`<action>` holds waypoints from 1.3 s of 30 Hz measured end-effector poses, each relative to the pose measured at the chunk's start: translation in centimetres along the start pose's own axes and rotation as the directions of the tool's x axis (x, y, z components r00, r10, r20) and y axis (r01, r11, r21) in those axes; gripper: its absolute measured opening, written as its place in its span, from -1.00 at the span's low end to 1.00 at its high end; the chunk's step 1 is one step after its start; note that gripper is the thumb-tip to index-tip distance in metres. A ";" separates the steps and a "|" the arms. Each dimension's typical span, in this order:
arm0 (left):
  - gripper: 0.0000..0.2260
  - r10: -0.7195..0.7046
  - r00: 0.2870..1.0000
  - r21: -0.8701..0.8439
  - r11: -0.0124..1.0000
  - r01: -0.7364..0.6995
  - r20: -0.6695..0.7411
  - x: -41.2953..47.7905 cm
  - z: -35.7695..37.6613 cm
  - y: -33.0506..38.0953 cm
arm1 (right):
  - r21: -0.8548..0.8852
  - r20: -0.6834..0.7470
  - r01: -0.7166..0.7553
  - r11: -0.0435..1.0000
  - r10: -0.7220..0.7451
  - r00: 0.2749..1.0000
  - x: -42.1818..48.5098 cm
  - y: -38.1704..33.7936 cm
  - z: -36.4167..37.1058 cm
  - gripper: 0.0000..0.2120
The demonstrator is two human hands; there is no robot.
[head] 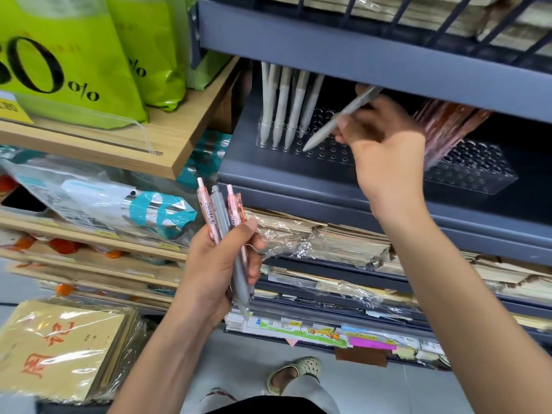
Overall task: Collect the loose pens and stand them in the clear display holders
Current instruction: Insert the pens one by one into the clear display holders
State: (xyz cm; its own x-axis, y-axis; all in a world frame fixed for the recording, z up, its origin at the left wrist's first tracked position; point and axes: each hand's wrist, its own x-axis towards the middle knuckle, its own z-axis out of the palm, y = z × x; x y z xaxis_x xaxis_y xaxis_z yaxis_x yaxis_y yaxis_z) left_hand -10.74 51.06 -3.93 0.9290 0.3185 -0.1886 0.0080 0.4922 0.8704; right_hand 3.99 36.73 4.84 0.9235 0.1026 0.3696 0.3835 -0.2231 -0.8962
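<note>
My right hand [385, 144] pinches a grey pen [331, 124], tilted with its tip down over the holes of the left clear holder [322, 153] on the grey shelf. Several pale grey pens [283, 106] stand upright in that holder's left holes. My left hand [218, 270] grips a bundle of pens [227, 231], pink ones and a grey one, held upright below the shelf. A second clear holder [472, 171] sits to the right, with pink pens [445, 127] leaning in it, partly hidden by my right hand.
The upper grey shelf's front edge [358, 58] hangs low over the holders. Wrapped paper stacks [328, 237] fill the shelves below. A wooden shelf [167, 135] with green bags [74, 61] juts out at left. A sandalled foot [295, 375] stands on the floor.
</note>
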 end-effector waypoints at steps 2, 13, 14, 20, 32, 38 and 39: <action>-0.76 -0.005 1.000 -0.021 1.000 0.005 0.005 0.0 -0.1 -0.1 | -0.027 -0.066 0.020 0.999 -0.021 0.998 1.0 0.2 0.4 -0.88; -0.64 -0.093 0.996 -0.048 0.995 0.093 -0.012 0.2 -1.4 -1.1 | -0.467 -0.031 0.113 0.877 -0.144 0.989 3.6 0.5 2.7 -0.77; -0.66 -0.097 0.995 -0.046 0.994 0.097 -0.011 0.2 -1.5 -1.2 | -0.522 0.007 0.119 0.845 -0.135 0.991 3.8 0.5 2.9 -0.76; -0.70 -0.068 0.997 -0.058 0.996 0.069 0.021 -0.3 -2.1 -1.4 | -0.605 0.080 0.077 0.792 -0.036 0.996 3.2 0.6 4.0 -0.58; -0.84 -0.051 0.998 -0.028 0.998 0.051 0.023 -1.5 -2.1 -0.9 | -0.688 0.095 0.160 0.708 -0.131 0.987 2.3 0.8 4.2 -0.62; -0.71 -0.017 0.997 0.019 1.000 0.016 0.070 -2.4 -1.8 -0.4 | -0.609 0.062 0.080 0.789 -0.054 0.997 2.0 1.1 3.9 -0.63; -0.74 -0.014 0.997 0.022 1.000 0.012 0.076 -2.5 -1.8 -0.5 | -0.559 0.040 0.067 0.826 -0.053 0.998 1.6 1.1 3.7 -0.60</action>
State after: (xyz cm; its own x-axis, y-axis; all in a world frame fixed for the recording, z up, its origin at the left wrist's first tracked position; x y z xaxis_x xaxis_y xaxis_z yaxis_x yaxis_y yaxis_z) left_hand -13.73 51.52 -4.68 0.9542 0.2492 -0.1654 0.0273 0.4782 0.8778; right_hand 5.87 40.25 3.60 0.9005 0.1533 0.4068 0.3839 -0.7198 -0.5784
